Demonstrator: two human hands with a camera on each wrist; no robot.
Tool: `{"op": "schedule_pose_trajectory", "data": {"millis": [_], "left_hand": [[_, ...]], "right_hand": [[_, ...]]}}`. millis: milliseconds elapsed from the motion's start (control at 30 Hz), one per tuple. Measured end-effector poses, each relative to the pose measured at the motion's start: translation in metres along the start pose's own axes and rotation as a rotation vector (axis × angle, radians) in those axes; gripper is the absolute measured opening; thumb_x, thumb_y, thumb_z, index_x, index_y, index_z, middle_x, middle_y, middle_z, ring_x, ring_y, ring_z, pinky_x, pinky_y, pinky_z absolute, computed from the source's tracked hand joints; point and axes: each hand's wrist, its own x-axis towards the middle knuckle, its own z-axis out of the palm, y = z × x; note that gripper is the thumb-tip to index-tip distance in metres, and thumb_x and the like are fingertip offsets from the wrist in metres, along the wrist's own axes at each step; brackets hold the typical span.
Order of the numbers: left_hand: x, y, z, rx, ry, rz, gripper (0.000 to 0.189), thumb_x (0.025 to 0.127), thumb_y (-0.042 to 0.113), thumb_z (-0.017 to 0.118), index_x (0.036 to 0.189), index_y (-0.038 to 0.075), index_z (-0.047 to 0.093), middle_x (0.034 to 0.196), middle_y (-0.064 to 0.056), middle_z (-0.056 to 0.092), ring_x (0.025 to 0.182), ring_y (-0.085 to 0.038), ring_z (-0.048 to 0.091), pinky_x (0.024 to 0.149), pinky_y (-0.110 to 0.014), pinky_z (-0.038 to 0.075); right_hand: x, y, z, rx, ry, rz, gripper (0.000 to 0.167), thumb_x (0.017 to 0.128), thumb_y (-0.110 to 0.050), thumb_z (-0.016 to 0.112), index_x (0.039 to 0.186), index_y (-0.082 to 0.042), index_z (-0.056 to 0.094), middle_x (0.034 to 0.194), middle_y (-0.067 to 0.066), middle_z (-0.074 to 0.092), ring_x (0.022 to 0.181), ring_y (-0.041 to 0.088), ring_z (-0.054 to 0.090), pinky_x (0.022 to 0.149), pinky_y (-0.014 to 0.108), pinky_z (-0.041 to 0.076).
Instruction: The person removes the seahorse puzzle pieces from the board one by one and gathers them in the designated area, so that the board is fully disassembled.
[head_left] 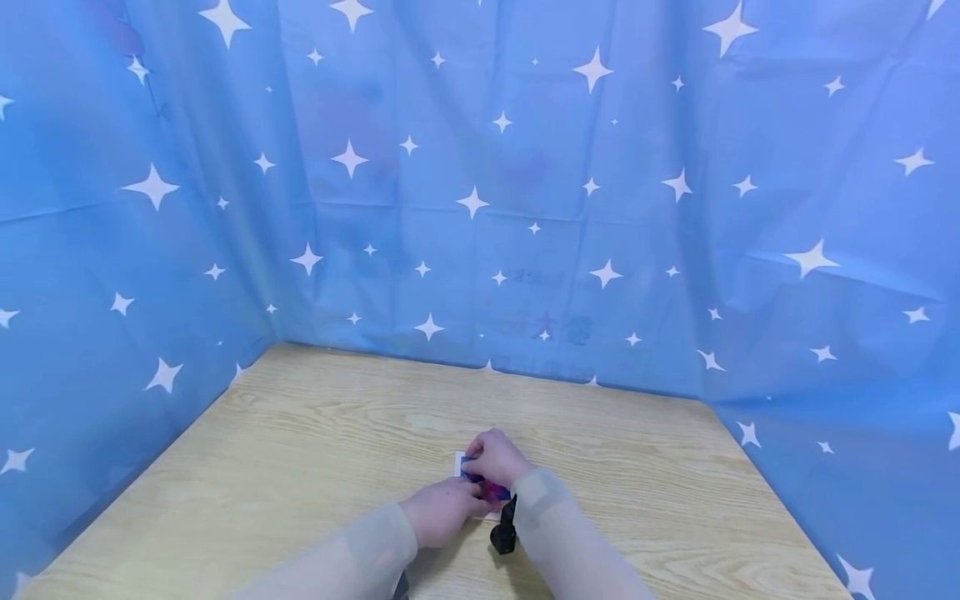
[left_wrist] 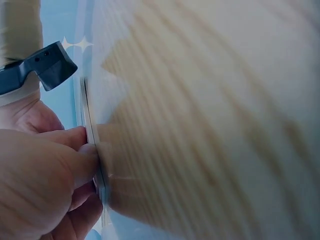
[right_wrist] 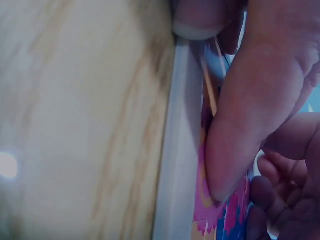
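Note:
A small flat jigsaw puzzle [head_left: 487, 492] with a white border and a blue and pink picture lies on the table under both hands. My left hand [head_left: 444, 510] reaches over its near left part, fingertips touching the picture. Seen from the left wrist, the thumb and fingers of the left hand [left_wrist: 47, 175] meet the puzzle's face, which appears edge-on. My right hand [head_left: 498, 458] bends over the far part. In the right wrist view one right-hand finger [right_wrist: 240, 140] lies along the pink picture, beside the white border [right_wrist: 175, 150]. Whether it pinches a piece is hidden.
The pale wood-grain table [head_left: 337, 433] extends around the hands. Blue curtains with white stars [head_left: 472, 250] hang behind it and along both sides. A black wrist camera [head_left: 504, 533] sits by the right sleeve, close to the puzzle.

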Motion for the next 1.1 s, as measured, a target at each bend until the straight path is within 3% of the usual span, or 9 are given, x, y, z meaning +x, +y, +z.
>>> {"op": "schedule_pose_trajectory", "data": {"millis": [267,467,700,1100], "left_hand": [[0.004,0.0,0.001,0.022,0.005,0.013,0.029,0.091,0.012,0.058,0.116,0.018,0.071,0.105,0.007,0.062,0.101,-0.008,0.057,0.089,-0.02,0.046],[0.005,-0.001,0.005,0.039,-0.005,0.009,0.03,0.09,0.012,0.061,0.117,0.02,0.07,0.104,0.008,0.063,0.101,-0.007,0.058,0.089,-0.02,0.046],[0.005,-0.002,0.005,0.016,-0.018,-0.004,0.03,0.091,0.012,0.057,0.116,0.019,0.07,0.119,0.005,0.062,0.112,-0.009,0.055,0.096,-0.023,0.044],[0.002,0.0,0.002,-0.015,-0.03,-0.038,0.031,0.092,0.013,0.057,0.12,0.019,0.069,0.116,0.006,0.062,0.113,-0.011,0.056,0.096,-0.024,0.045]], "right_hand": [[0.001,0.003,-0.004,0.013,-0.016,0.037,0.012,0.085,-0.012,0.072,0.089,-0.006,0.063,0.082,0.0,0.061,0.079,0.014,0.057,0.077,0.034,0.05],[0.003,0.008,-0.004,0.058,-0.031,0.014,0.013,0.084,-0.006,0.072,0.093,-0.003,0.063,0.083,0.002,0.06,0.078,0.015,0.057,0.075,0.032,0.05],[0.006,0.01,-0.005,0.085,-0.058,-0.014,0.02,0.079,0.002,0.073,0.096,-0.002,0.064,0.085,0.003,0.059,0.079,0.015,0.055,0.074,0.031,0.05],[0.004,0.009,-0.002,0.151,-0.07,0.011,0.02,0.08,0.004,0.072,0.097,-0.002,0.063,0.087,0.005,0.057,0.077,0.016,0.056,0.071,0.03,0.05]]}}
